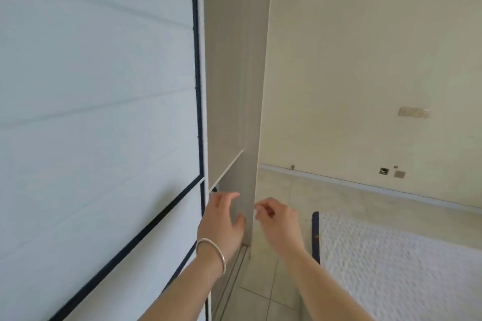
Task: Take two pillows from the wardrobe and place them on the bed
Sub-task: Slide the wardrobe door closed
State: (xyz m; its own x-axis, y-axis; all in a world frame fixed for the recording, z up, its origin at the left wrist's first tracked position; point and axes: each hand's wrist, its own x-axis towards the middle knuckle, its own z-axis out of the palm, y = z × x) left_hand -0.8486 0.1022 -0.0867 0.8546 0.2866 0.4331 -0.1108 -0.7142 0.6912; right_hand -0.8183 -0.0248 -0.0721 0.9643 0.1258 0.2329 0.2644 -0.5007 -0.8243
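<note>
At the wardrobe (234, 86), our open, empty left hand (221, 219) reaches its door (104, 112) edge, right hand (276, 219) loosely curled, empty; pillows unseen, bed (404, 263) right; best slide the door fully aside.

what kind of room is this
Most likely a bedroom. A tall wardrobe with a pale sliding door fills the left side, and a bed with a white quilted cover sits at lower right on a tiled floor. Both hands are empty at the wardrobe's edge.
</note>
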